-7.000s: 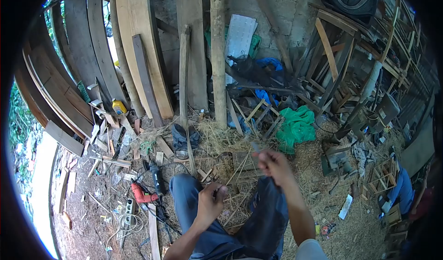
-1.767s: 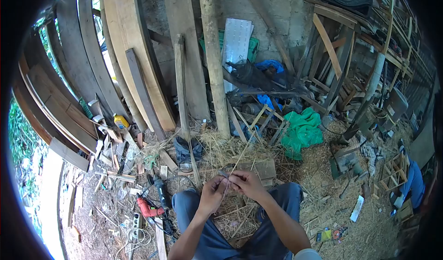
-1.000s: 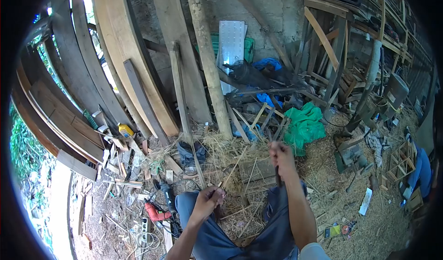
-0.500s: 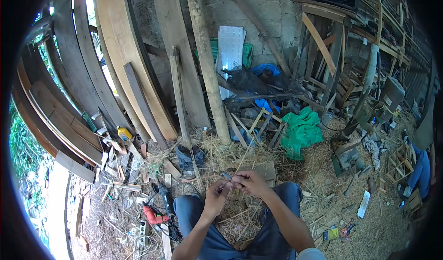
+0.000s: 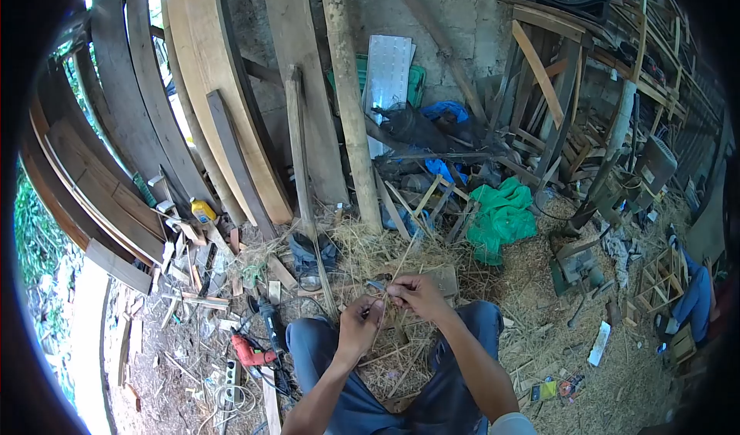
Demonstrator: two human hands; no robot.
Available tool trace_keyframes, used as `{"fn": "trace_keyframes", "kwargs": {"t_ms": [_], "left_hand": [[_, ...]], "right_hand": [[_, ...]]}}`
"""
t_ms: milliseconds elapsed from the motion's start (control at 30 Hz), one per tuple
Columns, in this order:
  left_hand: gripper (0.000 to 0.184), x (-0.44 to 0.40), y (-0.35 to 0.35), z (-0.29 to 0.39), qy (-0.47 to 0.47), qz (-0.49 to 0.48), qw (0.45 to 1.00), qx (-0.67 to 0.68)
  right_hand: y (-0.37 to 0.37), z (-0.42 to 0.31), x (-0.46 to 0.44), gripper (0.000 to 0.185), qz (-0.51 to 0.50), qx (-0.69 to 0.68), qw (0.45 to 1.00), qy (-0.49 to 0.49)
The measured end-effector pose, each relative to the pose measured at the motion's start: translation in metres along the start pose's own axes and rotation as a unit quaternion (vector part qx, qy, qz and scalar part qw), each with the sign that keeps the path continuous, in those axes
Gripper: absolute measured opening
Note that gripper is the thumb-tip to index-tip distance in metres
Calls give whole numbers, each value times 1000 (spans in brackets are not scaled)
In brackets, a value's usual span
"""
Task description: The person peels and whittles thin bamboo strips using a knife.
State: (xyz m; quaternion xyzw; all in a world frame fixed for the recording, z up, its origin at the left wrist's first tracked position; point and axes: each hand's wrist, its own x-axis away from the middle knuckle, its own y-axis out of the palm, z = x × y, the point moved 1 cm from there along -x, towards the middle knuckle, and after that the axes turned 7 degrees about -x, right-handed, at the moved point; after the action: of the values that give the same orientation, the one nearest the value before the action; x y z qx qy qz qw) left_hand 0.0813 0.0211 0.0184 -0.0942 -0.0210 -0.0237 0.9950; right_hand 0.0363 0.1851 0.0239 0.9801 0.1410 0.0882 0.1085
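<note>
My left hand is closed, fingertips pinching a thin pale strip, perhaps split bamboo or cane, that slants up and away between my hands. Just to the right, my right hand is closed on what looks like a small knife. Its short grey-blue blade points left, close above my left fingertips. The knife's handle is hidden in my fingers, and whether the blade touches the strip I cannot tell. Both hands are above the gap between my knees, in front of a wooden block.
A red power drill and an angle grinder lie at my left, near a power strip. A green plastic sheet lies ahead to the right. Planks lean on the wall. A yellow tape measure sits at right.
My view has shifted slightly. The hands remain close together around the strip, with the left hand turned a little and the blade still pointing left.
</note>
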Motion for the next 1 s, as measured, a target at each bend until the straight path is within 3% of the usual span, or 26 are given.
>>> {"fn": "trace_keyframes", "kwargs": {"t_ms": [67,167,333,433,533,600,733,833,933,1000], "left_hand": [[15,-4,0,-6,123,26,991,-52],[13,-1,-1,3,36,12,999,-26],[11,-1,-3,5,37,13,998,-40],[11,3,-5,11,49,16,997,-53],[12,0,-9,10,24,4,999,-23],[12,-5,-10,5,1,-7,1000,8],[11,-15,-11,-5,-14,-27,999,34],[11,-13,-11,-3,35,-49,998,-9],[12,-12,-14,-2,25,-55,998,-18],[13,-12,-14,-5,29,-58,998,-16]], "right_hand": [[-2,5,-4,19,1,14,1000,-5],[-3,8,-8,20,-3,16,1000,-7],[-7,2,-12,17,12,19,1000,2],[-14,-2,-8,19,-5,-20,998,56],[-15,2,-7,19,-79,-55,994,56],[-14,4,-3,19,-89,12,995,44],[-12,12,-1,21,-36,26,998,33],[-10,13,0,24,-63,82,993,63],[-20,13,-5,26,0,5,997,72],[-39,-4,-7,26,44,-24,999,18]]}}
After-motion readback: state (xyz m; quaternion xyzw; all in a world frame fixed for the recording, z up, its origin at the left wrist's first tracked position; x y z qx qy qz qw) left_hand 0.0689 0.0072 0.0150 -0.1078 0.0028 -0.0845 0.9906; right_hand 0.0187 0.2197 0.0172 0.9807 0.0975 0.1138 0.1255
